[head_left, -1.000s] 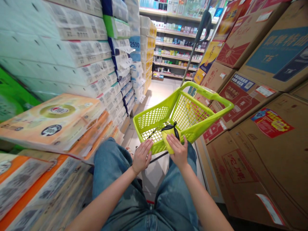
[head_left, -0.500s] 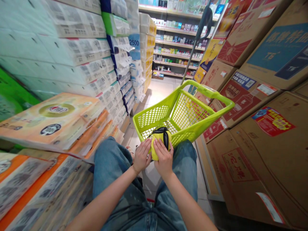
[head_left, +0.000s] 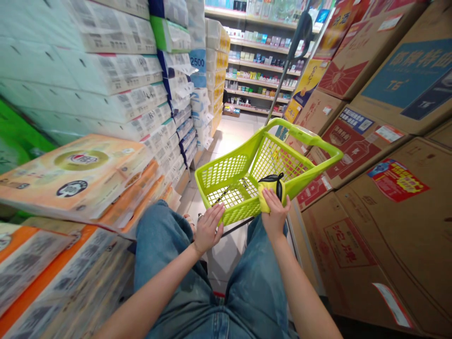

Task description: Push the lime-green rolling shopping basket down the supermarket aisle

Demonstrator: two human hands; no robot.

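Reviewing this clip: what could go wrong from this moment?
The yellow pouch sits at the near rim of the lime-green basket under the right hand, so it might slip to the floor. The basket's right side is also close to the stacked cardboard cartons and could snag them.

"2500" on a blue tissue label (head_left: 197, 61); "沱牌" on a carton (head_left: 349, 245)

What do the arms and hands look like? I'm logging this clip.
The left arm and right arm are bare, no sleeve, watch or bracelet showing. The left hand and right hand wear no gloves. Faded blue denim jeans show below.
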